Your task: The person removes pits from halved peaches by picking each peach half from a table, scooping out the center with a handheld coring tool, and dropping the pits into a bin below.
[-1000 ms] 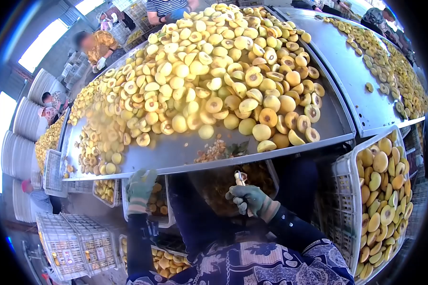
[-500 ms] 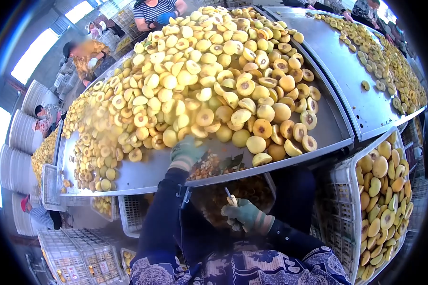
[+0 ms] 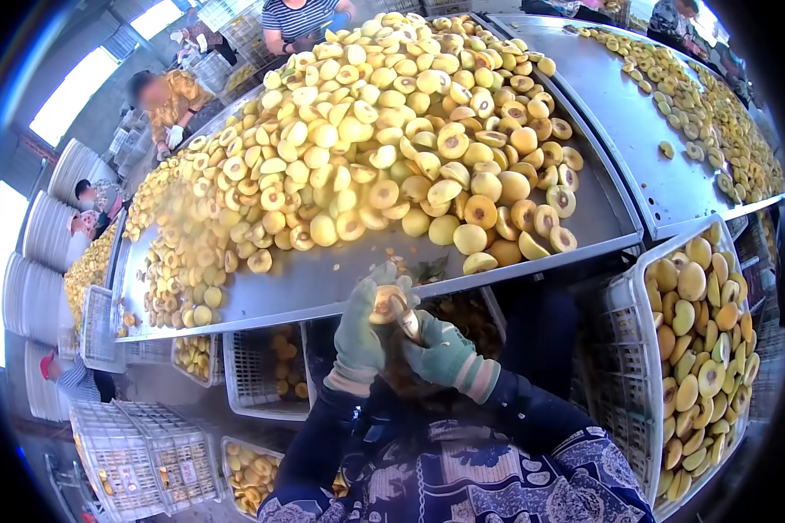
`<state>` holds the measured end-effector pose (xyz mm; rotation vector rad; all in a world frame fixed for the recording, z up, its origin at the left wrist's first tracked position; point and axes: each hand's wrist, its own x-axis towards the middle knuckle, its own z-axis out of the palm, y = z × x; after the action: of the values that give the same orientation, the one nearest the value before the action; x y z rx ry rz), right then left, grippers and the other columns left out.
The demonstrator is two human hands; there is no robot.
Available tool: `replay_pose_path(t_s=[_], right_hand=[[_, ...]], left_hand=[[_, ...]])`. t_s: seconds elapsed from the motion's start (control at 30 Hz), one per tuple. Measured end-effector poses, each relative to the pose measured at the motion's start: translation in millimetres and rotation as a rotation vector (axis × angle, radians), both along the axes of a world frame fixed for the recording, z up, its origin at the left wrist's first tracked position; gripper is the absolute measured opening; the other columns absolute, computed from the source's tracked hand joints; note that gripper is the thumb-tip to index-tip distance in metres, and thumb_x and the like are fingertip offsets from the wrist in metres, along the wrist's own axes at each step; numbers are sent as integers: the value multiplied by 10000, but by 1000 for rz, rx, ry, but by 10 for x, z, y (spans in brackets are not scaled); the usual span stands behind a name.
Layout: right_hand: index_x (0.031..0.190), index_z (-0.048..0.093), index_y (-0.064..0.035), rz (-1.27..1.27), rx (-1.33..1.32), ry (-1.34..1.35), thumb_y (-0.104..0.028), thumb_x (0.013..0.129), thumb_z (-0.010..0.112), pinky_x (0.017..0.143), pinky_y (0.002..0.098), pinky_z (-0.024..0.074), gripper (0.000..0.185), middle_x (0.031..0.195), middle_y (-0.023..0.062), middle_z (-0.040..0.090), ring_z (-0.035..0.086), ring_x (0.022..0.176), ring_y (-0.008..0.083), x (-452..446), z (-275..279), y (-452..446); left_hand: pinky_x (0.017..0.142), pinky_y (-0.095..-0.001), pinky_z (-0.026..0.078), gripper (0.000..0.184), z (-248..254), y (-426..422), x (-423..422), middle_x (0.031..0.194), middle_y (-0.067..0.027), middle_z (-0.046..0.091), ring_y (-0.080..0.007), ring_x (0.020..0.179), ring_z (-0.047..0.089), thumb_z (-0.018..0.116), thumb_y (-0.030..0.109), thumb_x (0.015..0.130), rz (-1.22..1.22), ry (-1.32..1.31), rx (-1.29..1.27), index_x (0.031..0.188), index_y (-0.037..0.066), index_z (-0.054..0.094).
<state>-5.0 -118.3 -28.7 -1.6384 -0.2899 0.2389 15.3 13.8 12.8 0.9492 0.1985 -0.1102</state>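
Note:
My left hand (image 3: 360, 336), in a green work glove, holds a peach half (image 3: 384, 306) cut side up, just in front of the table's near edge. In my right hand (image 3: 442, 355), also gloved, is a small knife (image 3: 408, 325) with a pale handle. Its tip reaches the cut face of the peach half; how deep it goes is hidden. Beyond my hands a large heap of yellow peach halves (image 3: 340, 131) covers much of the metal table (image 3: 262, 301), many showing brown centres.
To my right stands a white crate (image 3: 624, 349) full of peach halves. Another crate (image 3: 266, 397) sits below the table edge at left. A second metal table (image 3: 576, 70) adjoins at the right. Several people work around, including a person in a striped shirt (image 3: 301, 17) opposite.
My left hand has come back from the heap with a peach half. My right hand has risen slightly, bringing the knife to the fruit. The view has shifted a little.

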Motion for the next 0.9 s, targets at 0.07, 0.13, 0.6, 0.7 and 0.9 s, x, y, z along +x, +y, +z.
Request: replay_pose_path(t_s=[0.07,0.13,0.6,0.7,0.9], right_hand=[[1054,590,-48,-9,-44,-72,-126,878,648,684,288,490,201,828,23,620,598,736,134,-46,12,-56],[1095,588,-43,-21,-49,-97,-144,886,646,701,297,497,239,847,40,626,603,744,158,-78,62,-80],[1198,530,-30,320,-401,84,-387,869,602,844,409,483,490,1017,228,650,627,962,390,-8,284,-374],[1213,514,-36,327,-305,84,-392,873,595,842,404,485,500,1011,226,649,630,959,384,-43,59,-330],[1250,505,-67,363,-525,111,-392,853,623,828,375,491,526,1026,196,653,637,971,339,6,174,-358]], left_hand=[[877,-398,514,522,-57,-85,-74,1088,-204,614,-304,947,624,485,385,959,32,-46,78,1257,-43,496],[857,-387,521,516,-84,-157,-130,1058,-198,627,-292,929,629,479,394,962,64,-73,140,1240,-40,512],[835,-355,546,449,-136,-239,-189,1073,-153,650,-275,981,644,526,349,963,92,47,260,1159,-53,572],[834,-364,549,440,-112,-271,-199,1116,-137,637,-281,997,640,535,340,961,125,149,208,1155,-53,581],[839,-374,548,464,-264,-292,-208,1153,-126,615,-279,1019,633,526,351,964,187,81,254,1201,-46,568]])
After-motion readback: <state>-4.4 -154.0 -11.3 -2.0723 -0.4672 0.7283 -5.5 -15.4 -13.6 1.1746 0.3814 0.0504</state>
